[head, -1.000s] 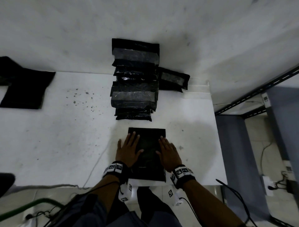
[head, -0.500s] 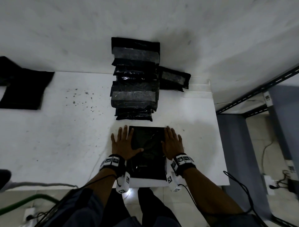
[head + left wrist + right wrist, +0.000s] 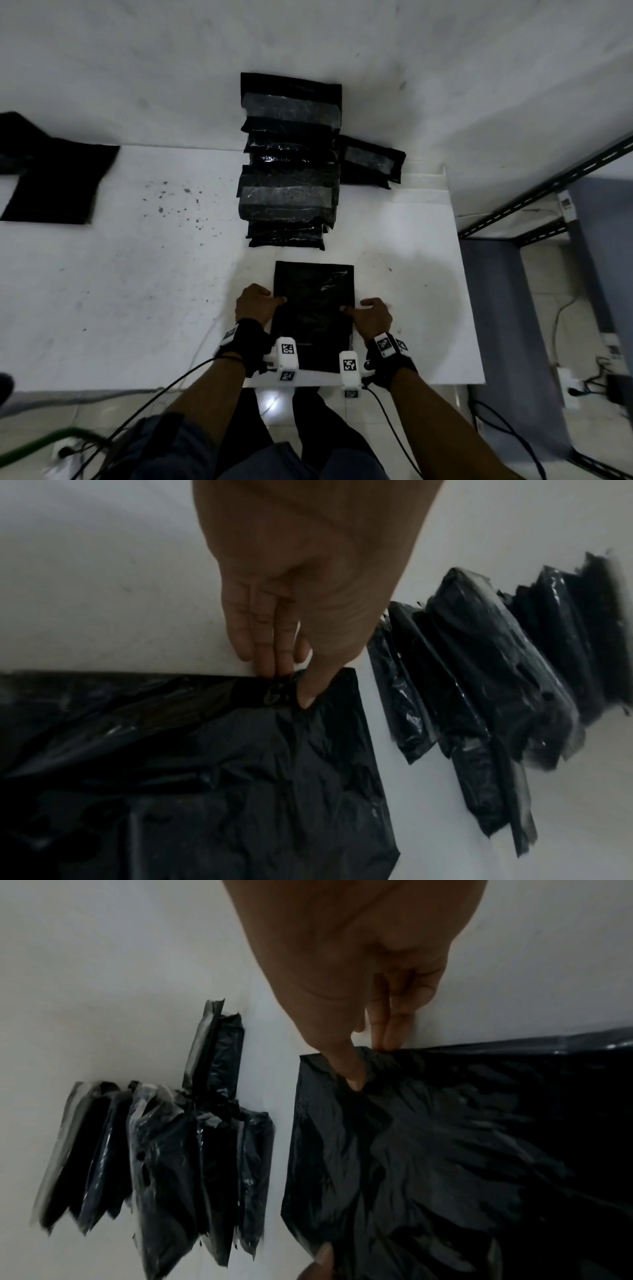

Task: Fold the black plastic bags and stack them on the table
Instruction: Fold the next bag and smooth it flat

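Both hands have slid off the flat black bag (image 3: pixel 313 308) to its side edges, left hand (image 3: pixel 256 303) and right hand (image 3: pixel 373 317) each pinching there, likely for folding, near the far stack (image 3: pixel 289 192) on the table (image 3: pixel 120 291).

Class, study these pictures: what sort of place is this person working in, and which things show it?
Probably a plain workroom or packing area, not a home: a bare white table, a pile of packed black bags against a bare wall, and a slotted metal rack beside it.
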